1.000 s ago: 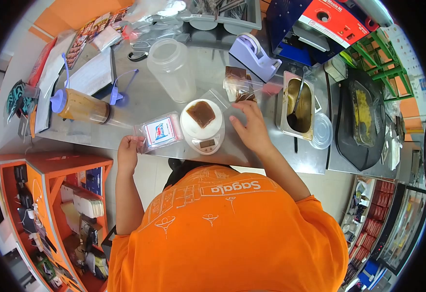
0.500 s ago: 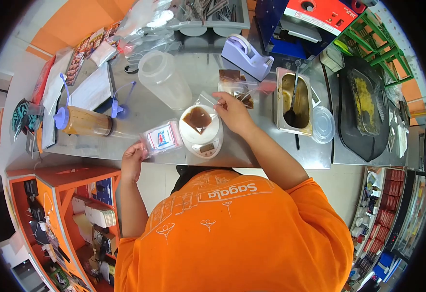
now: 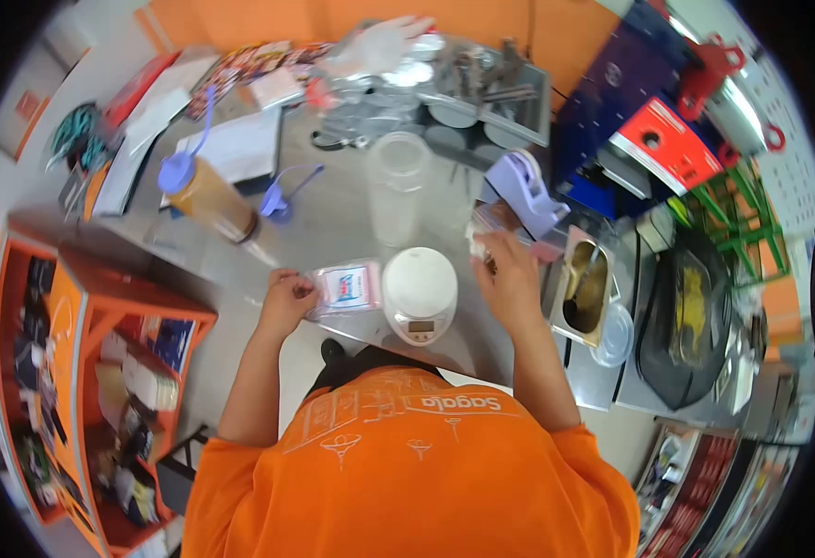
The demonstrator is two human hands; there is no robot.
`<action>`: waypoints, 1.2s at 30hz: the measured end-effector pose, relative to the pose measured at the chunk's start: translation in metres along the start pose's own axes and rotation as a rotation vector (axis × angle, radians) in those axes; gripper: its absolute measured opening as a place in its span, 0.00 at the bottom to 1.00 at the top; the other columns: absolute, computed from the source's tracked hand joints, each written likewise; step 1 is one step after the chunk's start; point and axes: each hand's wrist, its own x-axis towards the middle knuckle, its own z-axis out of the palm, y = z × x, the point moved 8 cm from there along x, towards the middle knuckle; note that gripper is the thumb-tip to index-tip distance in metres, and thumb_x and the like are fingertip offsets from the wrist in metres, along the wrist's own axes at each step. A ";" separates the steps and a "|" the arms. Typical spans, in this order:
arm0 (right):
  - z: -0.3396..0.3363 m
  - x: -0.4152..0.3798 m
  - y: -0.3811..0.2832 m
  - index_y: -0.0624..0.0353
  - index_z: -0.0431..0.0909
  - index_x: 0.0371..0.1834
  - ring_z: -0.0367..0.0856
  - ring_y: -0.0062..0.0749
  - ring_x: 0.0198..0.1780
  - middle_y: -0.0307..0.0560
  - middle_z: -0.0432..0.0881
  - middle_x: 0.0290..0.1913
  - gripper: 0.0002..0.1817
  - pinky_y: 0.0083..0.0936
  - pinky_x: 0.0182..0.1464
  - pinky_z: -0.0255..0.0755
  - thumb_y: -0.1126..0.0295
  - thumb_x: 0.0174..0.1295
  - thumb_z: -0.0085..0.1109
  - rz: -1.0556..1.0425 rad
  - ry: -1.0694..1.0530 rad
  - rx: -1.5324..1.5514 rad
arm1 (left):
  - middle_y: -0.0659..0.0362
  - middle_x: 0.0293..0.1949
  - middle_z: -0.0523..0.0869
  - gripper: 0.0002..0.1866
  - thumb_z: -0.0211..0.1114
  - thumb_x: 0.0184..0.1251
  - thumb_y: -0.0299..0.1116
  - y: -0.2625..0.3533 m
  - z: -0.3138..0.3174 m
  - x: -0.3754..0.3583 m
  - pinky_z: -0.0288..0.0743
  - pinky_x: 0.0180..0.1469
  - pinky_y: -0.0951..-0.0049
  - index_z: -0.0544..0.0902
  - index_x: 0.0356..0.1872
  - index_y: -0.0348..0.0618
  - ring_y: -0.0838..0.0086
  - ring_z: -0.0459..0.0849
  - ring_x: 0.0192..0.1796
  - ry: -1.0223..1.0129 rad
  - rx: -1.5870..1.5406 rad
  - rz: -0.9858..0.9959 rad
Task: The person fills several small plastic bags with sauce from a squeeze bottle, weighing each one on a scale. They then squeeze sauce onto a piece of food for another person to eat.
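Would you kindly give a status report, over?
Left hand gripping bag packet; right hand near tape dispenser, grip unclear; white scale between them; clear container behind scale.

Bare left hand (image 3: 290,299) palm-down, fingers curled. Bare right hand (image 3: 510,281) slightly farther forward, fingers bent, blurred. Bare forearms (image 3: 545,367) slanting inward, wrists well apart.

Head camera looks forward and down over the counter (image 3: 337,216) (blurred, apparently).

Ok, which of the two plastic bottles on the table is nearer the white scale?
The clear bottle, just beyond the white scale; the purple-capped bottle with brown contents is farther off, to the person's left.
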 end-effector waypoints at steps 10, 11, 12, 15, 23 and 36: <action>0.139 -0.064 -0.125 0.68 0.70 0.53 0.74 0.48 0.53 0.59 0.73 0.54 0.22 0.38 0.57 0.64 0.70 0.54 0.55 -0.505 -0.467 0.138 | 0.60 0.58 0.68 0.19 0.70 0.48 0.44 -0.005 0.017 0.002 0.58 0.52 0.60 0.83 0.45 0.56 0.69 0.77 0.49 0.015 0.022 -0.051; 0.153 -0.069 -0.131 0.70 0.69 0.54 0.73 0.47 0.54 0.59 0.73 0.55 0.24 0.39 0.59 0.62 0.70 0.54 0.54 -0.540 -0.467 -0.035 | 0.60 0.58 0.68 0.19 0.70 0.48 0.44 -0.003 0.016 0.003 0.58 0.52 0.60 0.83 0.45 0.56 0.69 0.77 0.49 0.019 0.023 -0.041; 0.167 -0.073 -0.133 0.71 0.66 0.57 0.69 0.47 0.59 0.61 0.70 0.57 0.27 0.41 0.64 0.57 0.68 0.54 0.53 -0.512 -0.560 -0.037 | 0.59 0.58 0.68 0.20 0.71 0.48 0.42 0.008 0.013 0.004 0.63 0.50 0.65 0.83 0.45 0.55 0.70 0.77 0.48 0.030 0.141 0.024; 0.175 -0.065 -0.143 0.70 0.62 0.60 0.65 0.49 0.62 0.63 0.66 0.61 0.31 0.41 0.65 0.56 0.68 0.53 0.55 -0.413 -0.674 0.078 | 0.57 0.57 0.69 0.18 0.72 0.48 0.39 0.023 0.000 0.016 0.68 0.48 0.70 0.83 0.42 0.49 0.69 0.77 0.49 0.039 0.221 0.114; 0.209 -0.044 -0.169 0.62 0.61 0.64 0.58 0.51 0.67 0.62 0.57 0.67 0.34 0.44 0.67 0.52 0.66 0.52 0.61 -0.337 -0.650 0.162 | 0.52 0.39 0.82 0.06 0.63 0.56 0.28 -0.009 -0.032 0.051 0.73 0.42 0.69 0.80 0.31 0.35 0.62 0.81 0.39 -0.012 -0.095 0.230; 0.204 0.008 -0.173 0.54 0.60 0.65 0.57 0.52 0.68 0.59 0.58 0.67 0.38 0.54 0.64 0.52 0.55 0.51 0.64 0.037 -0.283 -0.127 | 0.54 0.42 0.83 0.10 0.58 0.67 0.33 -0.055 -0.102 0.064 0.75 0.45 0.74 0.79 0.37 0.33 0.75 0.82 0.43 -0.114 -0.735 -0.030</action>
